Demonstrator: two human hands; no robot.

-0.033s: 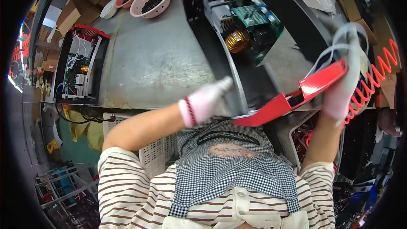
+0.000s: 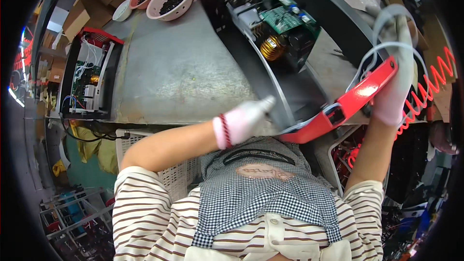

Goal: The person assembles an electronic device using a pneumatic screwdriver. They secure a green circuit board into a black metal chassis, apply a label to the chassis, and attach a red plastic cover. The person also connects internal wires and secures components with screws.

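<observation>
A black metal casing (image 2: 285, 92) lies open on the grey workbench (image 2: 179, 67), showing a green circuit board (image 2: 285, 17) and a copper coil (image 2: 271, 47). My left hand (image 2: 244, 121), in a pale glove with a red-striped cuff, grips the casing's near wall with its fingers together. My right hand (image 2: 394, 87), also gloved, holds the far end of a red front panel (image 2: 348, 104). The panel hangs tilted at the casing's near right corner. White wires (image 2: 382, 48) loop from the panel over my right hand.
A second opened unit with a red rim (image 2: 87, 77) stands at the bench's left edge. Two pink bowls of small dark parts (image 2: 170, 1) sit at the back, near cardboard boxes. A red coiled hose (image 2: 435, 87) hangs at the right. A white crate (image 2: 169, 174) is under the bench.
</observation>
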